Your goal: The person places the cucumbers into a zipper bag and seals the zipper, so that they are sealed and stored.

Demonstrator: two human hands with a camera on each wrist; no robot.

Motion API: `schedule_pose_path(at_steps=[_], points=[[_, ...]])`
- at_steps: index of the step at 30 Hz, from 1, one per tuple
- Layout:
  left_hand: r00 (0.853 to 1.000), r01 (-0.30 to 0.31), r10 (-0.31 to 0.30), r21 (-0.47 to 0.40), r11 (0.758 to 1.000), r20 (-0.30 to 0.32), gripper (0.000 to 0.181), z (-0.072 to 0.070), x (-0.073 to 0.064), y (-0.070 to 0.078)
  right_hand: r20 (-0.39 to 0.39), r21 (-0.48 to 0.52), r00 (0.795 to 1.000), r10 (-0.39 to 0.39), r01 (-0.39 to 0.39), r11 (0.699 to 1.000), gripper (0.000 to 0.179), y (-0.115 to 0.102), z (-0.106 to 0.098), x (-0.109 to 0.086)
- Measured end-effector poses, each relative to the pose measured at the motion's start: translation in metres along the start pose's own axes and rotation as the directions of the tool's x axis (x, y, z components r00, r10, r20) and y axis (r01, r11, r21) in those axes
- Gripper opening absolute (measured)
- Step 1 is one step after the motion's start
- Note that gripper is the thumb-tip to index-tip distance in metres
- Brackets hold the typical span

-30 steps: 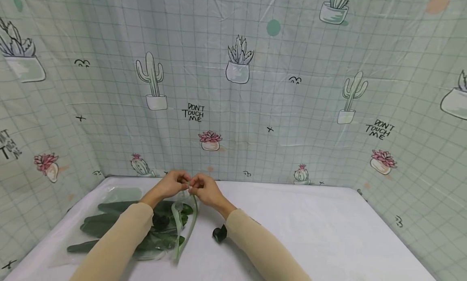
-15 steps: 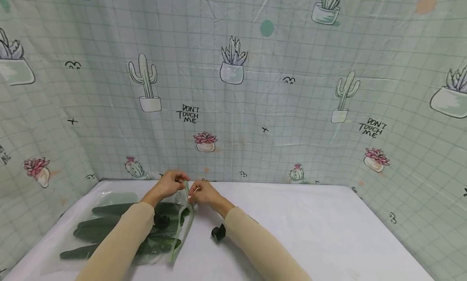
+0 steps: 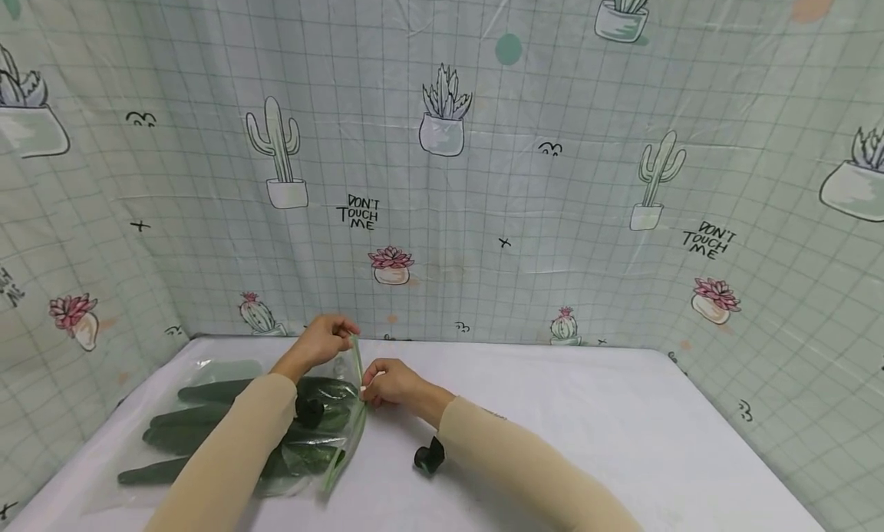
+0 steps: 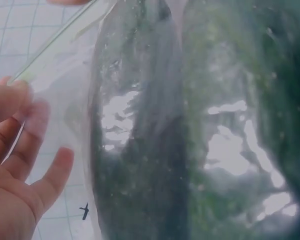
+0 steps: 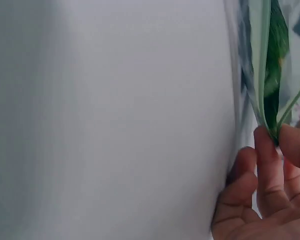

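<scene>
A clear zip-seal bag (image 3: 228, 368) lies on the left of the white table, several long dark green vegetables (image 3: 181, 431) inside, cucumber- or zucchini-like. Its green-edged mouth (image 3: 354, 440) faces right. My left hand (image 3: 323, 340) pinches the far end of the seal strip between thumb and finger; its other fingers spread behind the film in the left wrist view. Nearer to me, my right hand (image 3: 395, 382) pinches the strip too. In the right wrist view, two seal edges (image 5: 264, 60) run apart from those fingertips, with green vegetable showing between them. Left forearm and bag partly overlap.
A white cloth covers the table (image 3: 566, 432). Behind and beside it hangs a grid-patterned curtain (image 3: 470, 202) with cactus prints. Small black devices sit at the left wrist (image 3: 309, 413) and right wrist (image 3: 429, 457).
From beside the left hand, my right hand has slid toward me along the seal. The left hand stays at the far corner, and the strip between them is now stretched straight.
</scene>
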State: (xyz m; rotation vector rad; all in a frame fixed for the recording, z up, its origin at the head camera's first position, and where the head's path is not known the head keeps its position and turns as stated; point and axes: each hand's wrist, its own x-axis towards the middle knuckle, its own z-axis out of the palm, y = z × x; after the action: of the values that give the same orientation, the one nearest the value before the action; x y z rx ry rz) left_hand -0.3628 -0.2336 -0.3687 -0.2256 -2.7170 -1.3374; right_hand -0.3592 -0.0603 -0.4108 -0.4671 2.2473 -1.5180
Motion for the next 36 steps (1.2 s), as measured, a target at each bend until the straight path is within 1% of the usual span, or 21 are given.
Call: schedule_pose_path(at_steps=[4, 5, 8, 11, 16, 23, 30, 36], points=[[1.0, -0.013, 0.013, 0.003, 1.0, -0.008, 0.022, -0.001, 0.0, 0.001, 0.01, -0.047, 1.0, 0.006, -0.005, 0.999, 0.017, -0.001, 0.002, -0.011], [1.0, -0.015, 0.015, 0.004, 1.0, -0.008, 0.022, -0.001, 0.0, 0.001, 0.013, -0.043, 1.0, 0.005, -0.005, 0.999, 0.017, -0.001, 0.003, -0.013], [1.0, -0.015, 0.015, 0.004, 1.0, -0.009, 0.021, -0.001, 0.0, 0.002, 0.023, -0.011, 1.0, 0.008, -0.008, 1.0, 0.018, 0.001, 0.007, -0.022], [1.0, -0.014, 0.014, 0.005, 1.0, -0.009, 0.019, -0.002, 0.0, 0.004, 0.022, 0.067, 1.0, 0.004, -0.006, 0.998, 0.018, 0.003, 0.013, -0.032], [0.999, -0.033, 0.033, 0.006, 0.999, -0.011, 0.019, -0.002, 0.001, 0.003, 0.014, 0.144, 1.0, 0.02, -0.022, 0.989, 0.019, 0.005, 0.023, -0.048], [0.999, -0.036, 0.037, 0.028, 0.999, -0.022, 0.019, -0.003, 0.001, 0.003, 0.047, 0.183, 0.998, 0.038, -0.046, 0.982, 0.019, 0.003, 0.032, -0.071], [1.0, -0.018, 0.018, 0.03, 0.999, -0.011, 0.018, -0.002, 0.0, 0.005, 0.064, 0.196, 0.996, 0.062, -0.073, 0.978, 0.02, 0.002, 0.038, -0.083], [1.0, -0.012, 0.012, 0.013, 1.0, -0.004, 0.018, -0.002, 0.0, 0.006, 0.087, 0.202, 0.994, 0.06, -0.077, 0.976, 0.02, 0.002, 0.043, -0.095]])
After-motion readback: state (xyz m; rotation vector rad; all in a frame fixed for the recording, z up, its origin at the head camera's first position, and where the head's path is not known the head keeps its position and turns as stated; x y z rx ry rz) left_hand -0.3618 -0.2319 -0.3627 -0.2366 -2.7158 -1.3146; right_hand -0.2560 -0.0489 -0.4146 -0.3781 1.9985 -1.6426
